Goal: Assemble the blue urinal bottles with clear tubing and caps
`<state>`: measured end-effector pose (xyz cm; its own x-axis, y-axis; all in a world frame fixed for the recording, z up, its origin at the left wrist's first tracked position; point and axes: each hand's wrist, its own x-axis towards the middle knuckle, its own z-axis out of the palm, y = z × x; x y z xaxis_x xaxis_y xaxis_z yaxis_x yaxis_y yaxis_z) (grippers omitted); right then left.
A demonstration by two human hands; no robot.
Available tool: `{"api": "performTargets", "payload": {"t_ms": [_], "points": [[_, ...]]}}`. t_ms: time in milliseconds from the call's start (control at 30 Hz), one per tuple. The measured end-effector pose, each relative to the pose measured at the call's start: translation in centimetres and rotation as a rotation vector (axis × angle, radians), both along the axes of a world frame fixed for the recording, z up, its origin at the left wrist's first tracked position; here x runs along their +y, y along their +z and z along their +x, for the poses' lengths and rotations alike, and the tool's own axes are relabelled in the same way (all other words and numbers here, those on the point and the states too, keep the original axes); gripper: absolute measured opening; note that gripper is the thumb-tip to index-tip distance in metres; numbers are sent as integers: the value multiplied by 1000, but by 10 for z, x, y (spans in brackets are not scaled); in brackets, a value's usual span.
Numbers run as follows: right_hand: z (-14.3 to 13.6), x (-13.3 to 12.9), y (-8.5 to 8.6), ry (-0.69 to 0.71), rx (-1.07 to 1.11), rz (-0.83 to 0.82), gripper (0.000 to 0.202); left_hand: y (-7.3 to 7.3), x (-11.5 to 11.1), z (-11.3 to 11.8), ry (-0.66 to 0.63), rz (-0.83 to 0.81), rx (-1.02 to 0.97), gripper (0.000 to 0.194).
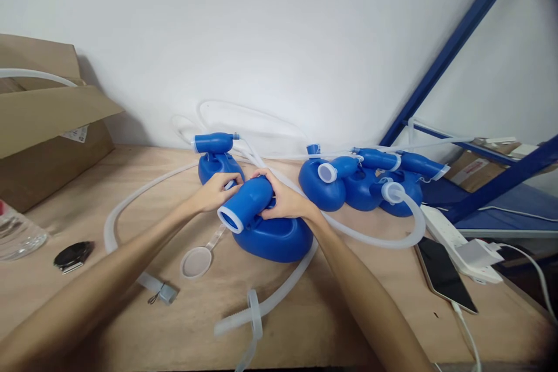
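Two hands are on the blue bottle at the table's middle: the right hand clasps its neck, but what the bent left hand pinches, I cannot tell. Its cap lies open, so it seems unfinished; toward the back edge, another bottle appears already capped.

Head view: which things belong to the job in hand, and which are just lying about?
Likely the job's: blue bottle gripped by the right hand, round cap, translucent hoses, matching blue bottles.

Seemingly just lying about: phone, power strip, watch, clear container.
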<state>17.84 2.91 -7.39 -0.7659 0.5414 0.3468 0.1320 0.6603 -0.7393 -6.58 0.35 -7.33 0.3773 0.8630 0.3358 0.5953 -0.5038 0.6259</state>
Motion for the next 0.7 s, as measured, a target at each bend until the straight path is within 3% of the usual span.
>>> {"api": "performTargets", "payload": {"t_ms": [100,267,367,467,600,700], "points": [[0,2,-2,24,-9,14,80,-15,4,8,23,92,-99,42],[0,8,-3,56,-20,55,82,-30,6,1,-121,156,-212,36],[2,9,-2,48,-12,45,82,-33,7,-1,-155,149,-234,40],[4,7,-3,32,3,39,81,-26,3,-3,-119,46,-162,55],[7,1,-4,-33,10,60,77,-8,-27,-28,45,-78,-27,73],[6,-2,-4,-61,1,74,81,-6,-74,-70,102,-118,245,50]]}}
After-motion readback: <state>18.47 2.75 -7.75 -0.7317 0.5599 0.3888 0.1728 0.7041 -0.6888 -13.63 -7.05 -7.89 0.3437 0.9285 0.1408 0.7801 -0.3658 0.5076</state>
